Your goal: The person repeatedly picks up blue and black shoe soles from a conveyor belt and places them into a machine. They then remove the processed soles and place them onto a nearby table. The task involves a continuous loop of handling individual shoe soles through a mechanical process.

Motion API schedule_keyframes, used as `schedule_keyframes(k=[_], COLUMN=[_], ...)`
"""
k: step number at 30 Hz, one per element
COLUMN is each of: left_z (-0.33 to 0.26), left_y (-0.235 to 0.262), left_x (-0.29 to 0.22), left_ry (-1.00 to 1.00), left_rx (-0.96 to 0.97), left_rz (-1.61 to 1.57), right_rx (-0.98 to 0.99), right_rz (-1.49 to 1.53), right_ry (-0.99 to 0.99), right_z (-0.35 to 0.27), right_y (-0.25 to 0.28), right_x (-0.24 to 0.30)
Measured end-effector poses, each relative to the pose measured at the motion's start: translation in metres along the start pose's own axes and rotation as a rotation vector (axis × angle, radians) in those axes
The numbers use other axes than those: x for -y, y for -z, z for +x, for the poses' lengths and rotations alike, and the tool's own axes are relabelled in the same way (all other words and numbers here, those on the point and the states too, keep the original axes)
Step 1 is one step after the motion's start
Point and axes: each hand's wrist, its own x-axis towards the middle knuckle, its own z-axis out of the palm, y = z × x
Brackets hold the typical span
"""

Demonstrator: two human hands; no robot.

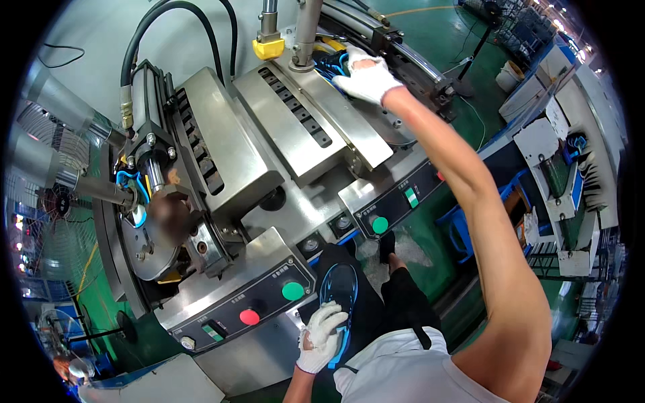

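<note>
We see matt, fuzzy knitted cloth in the white glove at lower centre [321,339] and the white glove at upper right of centre [369,79]. The black shoe with blue trim [340,285] looks like matt fabric. The long silver cover at upper left of centre [228,144] is smooth, shiny metal; the round green button [293,291], glossy plastic; the green floor [430,23], smooth and faintly glossy.

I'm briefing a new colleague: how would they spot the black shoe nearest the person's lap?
Find the big steel machine, then the round green button on its left control panel. Just right of that button is the blue-edged black shoe; unlike the other shoe at the machine's back right, it sits in front.
</note>
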Motion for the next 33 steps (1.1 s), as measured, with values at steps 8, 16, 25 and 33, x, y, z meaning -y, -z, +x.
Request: schedule_keyframes(k=[8,16,25,33], left_z=[0.000,0.026,0.106,0.166], left_y=[-0.020,-0.041,-0.164,-0.263], left_x=[-0.015,-0.023,-0.160,-0.303], left_ry=[-0.023,-0.098,-0.415,-0.852], left_rx=[-0.037,0.111,0.096,0.396], left_rz=[0.013,0.017,-0.126,-0.226], right_rx=[-0.019,0.074,0.071,-0.976], right_rz=[0.388,0.542,0.893,0.597], right_ry=[0.283,-0.009,-0.468,-0.666], right_z=[-0.300,-0.390,-0.597,-0.558], right_y=[-0.036,-0.024,0.103,0.135], right_x=[0.094,0.059,0.072,-0.060])
